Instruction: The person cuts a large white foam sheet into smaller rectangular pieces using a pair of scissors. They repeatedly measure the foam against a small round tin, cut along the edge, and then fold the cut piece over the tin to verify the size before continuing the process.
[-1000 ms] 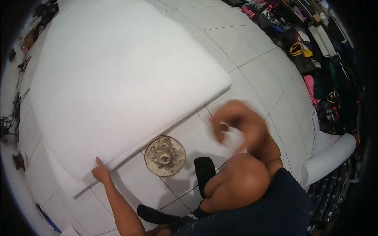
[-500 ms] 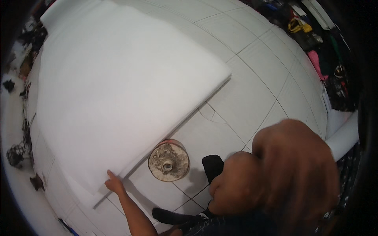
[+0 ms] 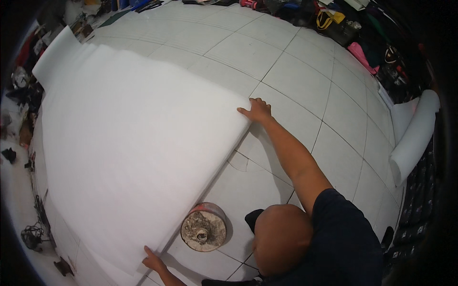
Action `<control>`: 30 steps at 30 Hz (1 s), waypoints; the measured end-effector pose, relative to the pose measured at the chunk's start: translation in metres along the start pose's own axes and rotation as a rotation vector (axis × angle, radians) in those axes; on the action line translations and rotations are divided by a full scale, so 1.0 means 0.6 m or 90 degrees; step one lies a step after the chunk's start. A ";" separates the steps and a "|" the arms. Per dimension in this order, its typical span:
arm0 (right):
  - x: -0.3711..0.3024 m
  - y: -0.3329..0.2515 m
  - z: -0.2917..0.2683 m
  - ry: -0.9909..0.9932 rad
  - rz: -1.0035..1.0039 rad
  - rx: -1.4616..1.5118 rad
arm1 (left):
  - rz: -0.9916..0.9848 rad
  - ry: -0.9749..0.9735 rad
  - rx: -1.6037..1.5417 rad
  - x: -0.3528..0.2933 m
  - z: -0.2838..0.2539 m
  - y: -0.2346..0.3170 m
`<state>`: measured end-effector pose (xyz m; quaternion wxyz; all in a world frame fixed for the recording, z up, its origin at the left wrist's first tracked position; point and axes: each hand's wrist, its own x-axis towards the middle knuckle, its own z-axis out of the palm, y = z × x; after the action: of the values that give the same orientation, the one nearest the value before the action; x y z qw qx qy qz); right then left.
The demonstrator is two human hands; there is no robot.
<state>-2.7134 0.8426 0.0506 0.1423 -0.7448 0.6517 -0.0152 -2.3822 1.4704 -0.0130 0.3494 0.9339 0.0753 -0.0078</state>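
Note:
A large white foam sheet (image 3: 143, 138), soft and apparently layered along its near edge, lies across the floor tiles. My left hand (image 3: 152, 261) grips its near-left edge, thumb on top, with the other fingers partly hidden. At the sheet's right corner, my right hand (image 3: 257, 110) holds on with the thumb apart from the bent fingers, arm stretched out. Between my hands, close against the sheet's edge, stands a round reddish can-like weight (image 3: 203, 231). Its top is rough, grey and concrete-like, with a small ring in the middle.
My bent knee (image 3: 284, 238) is right of the weight. A white foam roll (image 3: 414, 138) lies at the far right beside a black patterned surface. Bags and clutter, including a yellow-handled bag (image 3: 331, 21), line the far right; more clutter and tangled cord (image 3: 33, 236) edge the left.
My right hand has gone from near my body out to the sheet's right corner. My left hand stays at the near edge. The view has shifted, so the sheet and weight appear lower.

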 end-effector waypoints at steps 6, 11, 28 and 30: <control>0.045 0.042 0.005 -0.078 0.030 0.106 | 0.001 -0.087 -0.141 -0.035 -0.005 0.043; 0.063 0.039 0.014 -0.066 0.040 0.157 | 0.046 -0.086 -0.229 -0.024 0.002 0.006; 0.070 0.032 -0.005 -0.057 0.082 0.112 | -0.143 -0.017 -0.259 -0.038 -0.003 0.041; 0.050 0.024 -0.002 0.059 0.048 0.034 | -0.144 -0.024 -0.224 -0.039 0.015 0.024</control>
<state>-2.7234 0.8117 0.0435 0.1322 -0.7142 0.6846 -0.0615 -2.4032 1.4508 -0.0089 0.5056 0.8437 0.1730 -0.0512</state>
